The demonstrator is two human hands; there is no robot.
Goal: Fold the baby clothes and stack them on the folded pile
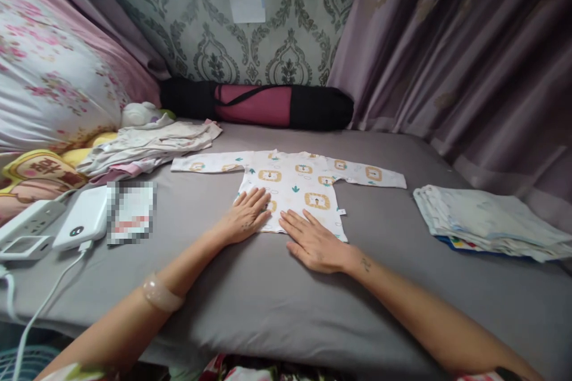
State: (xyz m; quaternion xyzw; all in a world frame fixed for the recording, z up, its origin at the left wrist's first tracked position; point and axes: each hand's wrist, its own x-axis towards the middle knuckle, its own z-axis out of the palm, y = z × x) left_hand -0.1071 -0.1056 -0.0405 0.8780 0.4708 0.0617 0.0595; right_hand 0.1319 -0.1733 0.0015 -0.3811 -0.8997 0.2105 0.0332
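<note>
Head cam: our left hand (250,214) and right hand (316,243), fingers half-spread, rest on a white lion-print cloth top (292,175); light strokes toward the grey-sheeted bed's (223,309) front edge help.

Grey damask wallpaper (290,30); mauve curtains (438,41) either side; soft light; smooth grey sheet (384,238) below

Your right hand (315,244) has free grey sheet (384,226) between the shirt (295,175) and the folded cloths (487,214); to your left, the power bank (84,217) and cable (52,292) obstruct, and the long bag (257,107) bars the back.
</note>
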